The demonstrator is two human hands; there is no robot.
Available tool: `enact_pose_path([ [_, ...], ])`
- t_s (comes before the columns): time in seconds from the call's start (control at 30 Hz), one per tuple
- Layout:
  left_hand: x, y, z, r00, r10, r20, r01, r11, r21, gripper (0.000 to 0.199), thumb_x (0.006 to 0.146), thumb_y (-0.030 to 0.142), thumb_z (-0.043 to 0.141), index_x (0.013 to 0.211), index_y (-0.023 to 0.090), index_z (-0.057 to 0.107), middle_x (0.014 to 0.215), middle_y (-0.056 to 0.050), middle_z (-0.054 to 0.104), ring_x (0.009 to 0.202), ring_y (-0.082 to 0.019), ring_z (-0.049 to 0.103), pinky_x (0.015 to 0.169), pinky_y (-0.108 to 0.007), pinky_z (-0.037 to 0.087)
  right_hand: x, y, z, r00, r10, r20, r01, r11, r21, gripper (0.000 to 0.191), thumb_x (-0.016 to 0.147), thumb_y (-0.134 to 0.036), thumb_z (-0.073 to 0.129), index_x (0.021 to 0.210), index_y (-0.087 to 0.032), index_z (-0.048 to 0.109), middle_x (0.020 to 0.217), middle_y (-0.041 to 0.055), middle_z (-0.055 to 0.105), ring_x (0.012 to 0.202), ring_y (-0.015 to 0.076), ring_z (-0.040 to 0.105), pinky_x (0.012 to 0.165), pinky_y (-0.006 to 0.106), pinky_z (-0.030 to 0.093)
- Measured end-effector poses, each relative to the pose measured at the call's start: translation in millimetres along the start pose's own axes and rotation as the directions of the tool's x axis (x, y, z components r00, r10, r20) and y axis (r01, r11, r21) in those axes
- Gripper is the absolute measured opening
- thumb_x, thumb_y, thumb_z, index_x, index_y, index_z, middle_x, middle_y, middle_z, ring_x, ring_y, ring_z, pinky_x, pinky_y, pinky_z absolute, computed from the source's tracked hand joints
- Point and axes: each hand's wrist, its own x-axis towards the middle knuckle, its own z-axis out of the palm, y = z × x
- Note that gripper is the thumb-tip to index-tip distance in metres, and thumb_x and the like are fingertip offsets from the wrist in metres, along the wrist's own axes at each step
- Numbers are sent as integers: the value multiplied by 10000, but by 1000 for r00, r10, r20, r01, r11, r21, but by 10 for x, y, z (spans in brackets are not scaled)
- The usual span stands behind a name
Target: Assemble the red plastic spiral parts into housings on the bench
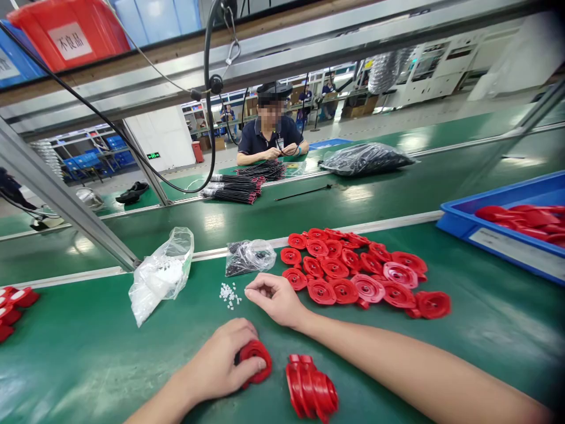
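Red part (256, 363) on counter (110, 341), L hand (223, 360) curled round it, thumb on top, prob. to steady it. R hand (278, 299) nearly closed, fingertips pinched nr white bits (229, 294); can't tell if holding one. Stacked red parts (311, 388) beside, prob. grouped for easy reach.

I have my bare left hand (225, 356) low in the view, back upward, its fingers curled in a grip and its thumb (248, 371) reaching to the right. The bare left forearm (165, 400) slants in from the bottom edge. My bare right hand (280, 300) sits farther forward, pointing left, with thumb and index fingertips drawn together and the other fingers folded. I see the long, bare right forearm (392, 356) stretching diagonally from the lower right corner.
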Motion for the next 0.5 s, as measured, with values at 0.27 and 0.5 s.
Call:
enact_pose_path([
  [0.27, 185, -321, -9, 895, -318, -314, 85, 812, -578, 451, 909, 565, 702, 1100, 156, 692, 778, -35, 684, 612, -153, 588, 564, -263, 499, -148, -108, 74, 964, -208, 163, 217, 975, -43, 205, 985, -321, 658, 864, -172, 732, 744, 36, 638, 592, 126, 538, 523, 248, 416],
  [0.5, 163, -260, 4, 923, -247, -294, -46, 688, -724, 515, 835, 437, 840, 1263, 203, 672, 1210, -126, 682, 880, -211, 667, 752, -332, 587, -112, -73, 70, 975, -158, 155, 170, 983, -65, 233, 1006, -342, 633, 859, -177, 705, 756, 24, 613, 600, 122, 540, 531, 240, 423],
])
